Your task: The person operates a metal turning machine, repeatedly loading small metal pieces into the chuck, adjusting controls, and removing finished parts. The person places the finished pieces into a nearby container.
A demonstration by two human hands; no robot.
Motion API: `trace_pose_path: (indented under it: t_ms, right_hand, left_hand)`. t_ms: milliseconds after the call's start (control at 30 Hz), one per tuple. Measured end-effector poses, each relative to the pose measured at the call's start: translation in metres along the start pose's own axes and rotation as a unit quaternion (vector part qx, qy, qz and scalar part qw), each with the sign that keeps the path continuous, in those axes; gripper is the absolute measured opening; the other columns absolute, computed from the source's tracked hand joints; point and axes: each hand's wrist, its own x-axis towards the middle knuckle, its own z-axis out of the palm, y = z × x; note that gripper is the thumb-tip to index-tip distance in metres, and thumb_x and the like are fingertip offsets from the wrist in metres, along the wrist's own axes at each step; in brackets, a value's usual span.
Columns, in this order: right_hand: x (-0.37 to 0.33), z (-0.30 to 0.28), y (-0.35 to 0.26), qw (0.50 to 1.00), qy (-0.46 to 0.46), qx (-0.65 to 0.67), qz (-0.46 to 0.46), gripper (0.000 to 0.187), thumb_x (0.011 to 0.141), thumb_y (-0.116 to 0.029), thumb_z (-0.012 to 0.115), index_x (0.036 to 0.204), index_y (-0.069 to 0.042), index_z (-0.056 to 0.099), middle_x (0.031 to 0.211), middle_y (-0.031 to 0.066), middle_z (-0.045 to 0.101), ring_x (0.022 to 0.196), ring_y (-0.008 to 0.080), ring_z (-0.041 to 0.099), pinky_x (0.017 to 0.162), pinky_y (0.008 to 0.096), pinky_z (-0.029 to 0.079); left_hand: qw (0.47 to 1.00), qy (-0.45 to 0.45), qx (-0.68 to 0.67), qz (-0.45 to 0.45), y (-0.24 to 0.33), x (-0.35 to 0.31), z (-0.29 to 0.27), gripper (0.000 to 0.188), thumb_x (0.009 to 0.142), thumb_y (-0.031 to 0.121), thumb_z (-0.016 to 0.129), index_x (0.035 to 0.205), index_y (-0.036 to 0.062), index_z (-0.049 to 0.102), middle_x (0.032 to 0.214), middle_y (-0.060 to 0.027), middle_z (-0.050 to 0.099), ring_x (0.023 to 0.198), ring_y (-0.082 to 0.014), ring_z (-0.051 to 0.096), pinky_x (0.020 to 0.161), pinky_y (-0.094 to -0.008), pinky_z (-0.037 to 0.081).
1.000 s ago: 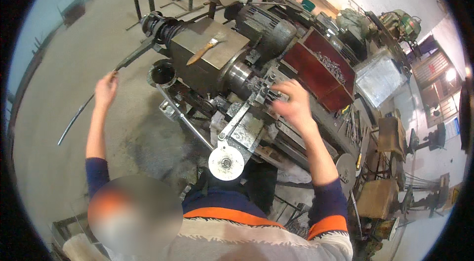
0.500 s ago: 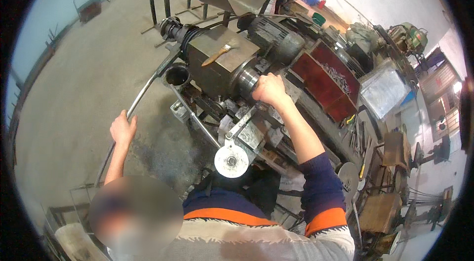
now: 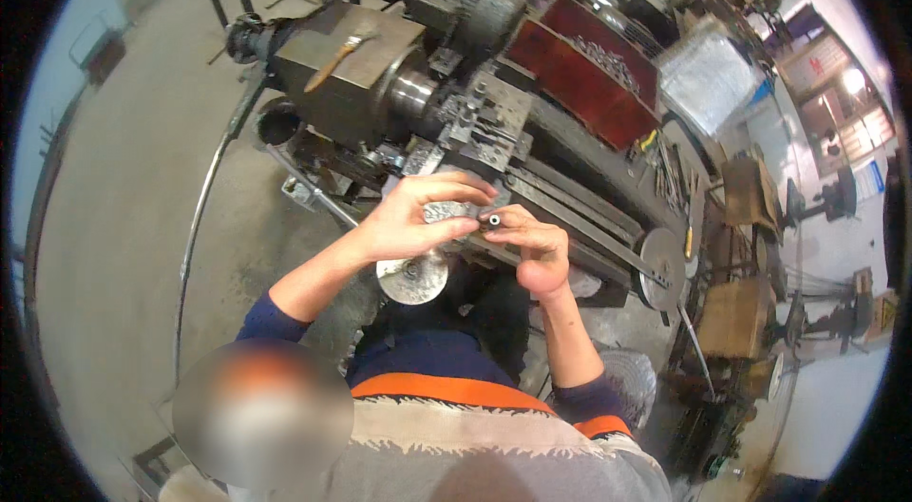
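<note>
A small round metal piece with a hole in its end [image 3: 494, 221] is pinched in the fingers of my right hand [image 3: 540, 250], in front of the lathe. My left hand [image 3: 408, 217] is beside it, fingers stretched and apart from the thumb. That thumb tip is close to the piece; whether it touches cannot be made out. Beyond my hands are the tool post [image 3: 494, 117] and the bright chuck [image 3: 411, 94] of the lathe. A round white-grey handwheel [image 3: 412, 278] lies below my left hand.
A wooden-handled brush [image 3: 337, 63] rests on the headstock [image 3: 342, 37]. A long metal lever [image 3: 201, 217] slants down at the left. Behind the bed is a dark red tray [image 3: 570, 89] holding small metal parts [image 3: 608, 60]. Hand tools [image 3: 670, 170] lie at the right, near another wheel [image 3: 662, 265].
My left hand has let go of the long lever and come to the middle. My right hand has left the chuck and now holds the small metal piece nearer me. The view has shifted.
</note>
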Motion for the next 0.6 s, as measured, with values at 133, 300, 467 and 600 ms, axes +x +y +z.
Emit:
trace_pose_path:
  t_ms: [133,300,467,600]
  right_hand:
    - [-0.016,-0.012,-0.002,0.999,0.03,-0.011,0.012,0.049,0.069,-0.04,0.065,0.094,0.002,0.069,0.104,0.0159,0.065,0.1,0.0288,0.057,0.091,0.0388,0.04]
    - [-0.019,-0.013,0.005,0.999,0.031,-0.009,0.027,0.051,0.071,-0.043,0.063,0.095,0.001,0.069,0.104,0.0169,0.064,0.1,0.0287,0.058,0.091,0.039,0.04]
    - [-0.021,-0.013,0.013,0.998,0.041,-0.029,0.047,0.054,0.07,-0.047,0.063,0.096,0.001,0.069,0.101,0.0172,0.064,0.097,0.028,0.058,0.09,0.0377,0.041]
    - [-0.016,-0.016,0.01,0.996,0.033,-0.044,0.063,0.056,0.07,-0.049,0.063,0.096,0.001,0.069,0.1,0.0169,0.065,0.095,0.0278,0.059,0.087,0.037,0.042]
  left_hand:
    - [0.999,-0.029,-0.045,-0.01,-0.01,0.016,0.021,0.024,0.078,0.017,0.064,0.097,0.0016,0.065,0.111,-0.012,0.062,0.106,-0.0253,0.058,0.09,-0.0354,0.044]
    - [0.995,-0.022,-0.088,-0.042,-0.017,0.018,0.029,0.023,0.08,0.019,0.064,0.093,0.0004,0.065,0.107,-0.0126,0.064,0.103,-0.0236,0.06,0.089,-0.0343,0.045]
    - [0.993,-0.008,-0.093,-0.072,-0.022,0.017,0.029,0.022,0.079,0.015,0.064,0.094,-0.0006,0.065,0.105,-0.0122,0.065,0.101,-0.022,0.06,0.088,-0.0333,0.046]
    - [0.989,0.002,-0.117,-0.093,-0.026,0.017,0.03,0.021,0.078,0.012,0.064,0.095,-0.0008,0.066,0.102,-0.0114,0.065,0.099,-0.0212,0.06,0.087,-0.0325,0.046]
